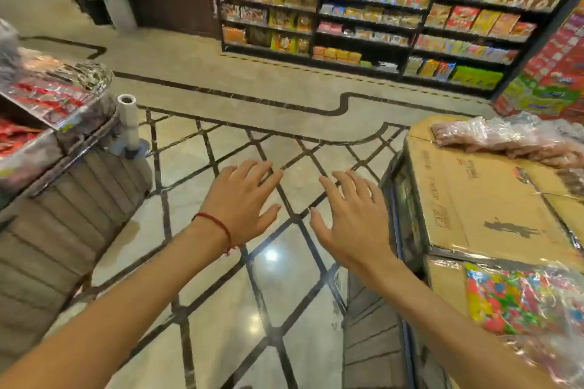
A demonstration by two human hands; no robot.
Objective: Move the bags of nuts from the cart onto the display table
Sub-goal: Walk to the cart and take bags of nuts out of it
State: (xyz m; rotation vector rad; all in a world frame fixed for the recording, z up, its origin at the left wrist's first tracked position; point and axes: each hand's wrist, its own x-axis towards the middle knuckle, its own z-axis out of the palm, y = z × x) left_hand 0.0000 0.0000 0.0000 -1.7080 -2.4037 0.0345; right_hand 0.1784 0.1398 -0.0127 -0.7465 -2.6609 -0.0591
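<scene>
Above the tiled floor (278,287) of a shop aisle, left hand (243,199) and right hand (350,215) side by side, fingers spread, holding nothing, clear bag of nuts (505,142) on cardboard boxes (474,199) on the cart (398,205) at right, worktop (79,199) with red packets (47,95) at left.

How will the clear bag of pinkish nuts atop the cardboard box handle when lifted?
Probably floppy: the crinkled clear plastic bag of pinkish nuts slumps on the brown cardboard box. Its glossy film looks slippery; the contents would likely shift.

Print on the cardboard box (474,205) is illegible.
</scene>
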